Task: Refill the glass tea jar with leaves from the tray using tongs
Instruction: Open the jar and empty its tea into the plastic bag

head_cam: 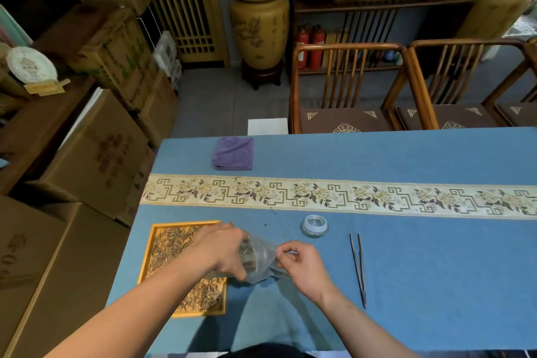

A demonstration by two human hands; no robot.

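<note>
Jar: glass jar (258, 259) tipped on its side over the tray's (145, 259) 3 o'clock edge, leaves inside.
Left hand (220, 250): grips the jar's mouth end.
Right hand (302, 264): fingers (283, 253) pinch its base.
Tongs (359, 267): on the table (436, 285), at 3 o'clock of the hands.
Lid (314, 225): at 12 o'clock of the right hand.

The clear glass jar (258, 259) lies tipped on its side above the tray's right edge, part full of pale leaves, its mouth toward the tray. The yellow-rimmed tray (145, 264) of loose leaves (171, 244) sits near the bench's left edge. The thin dark tongs (359, 269) lie flat to the right, the glass lid (314, 225) beyond the jar.
</note>
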